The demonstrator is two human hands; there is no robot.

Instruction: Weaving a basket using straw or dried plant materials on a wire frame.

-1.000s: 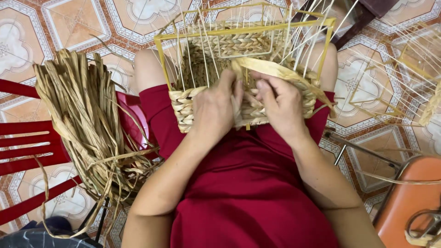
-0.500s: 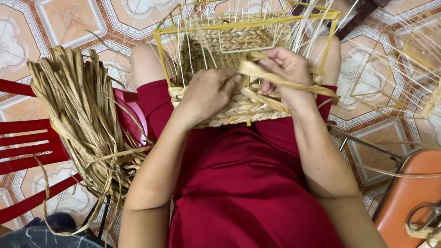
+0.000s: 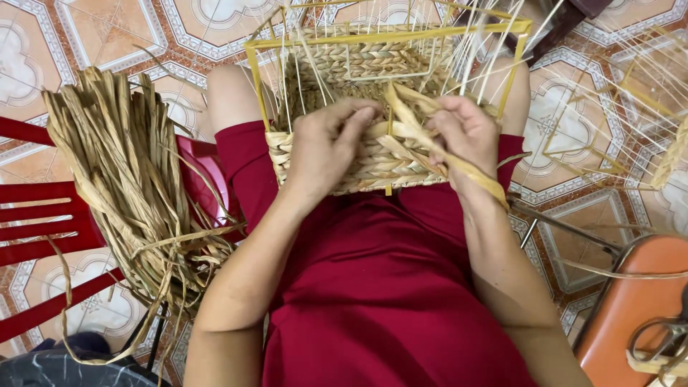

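A half-woven straw basket on a yellow wire frame rests on my lap, over red clothing. My left hand lies flat against the woven front wall, fingers pressing its upper edge. My right hand pinches a flat dried straw strand that runs from the basket's rim across my wrist. Thin upright stakes rise from the woven rows inside the frame.
A thick bundle of dried straw strands lies over a red slatted chair at my left. An orange stool with scissors stands at the lower right. More wire frames stand on the patterned tile floor to the right.
My right hand has drawn the strand down and across the basket's rim. My left hand has slid up the woven wall. The basket sits slightly higher in view.
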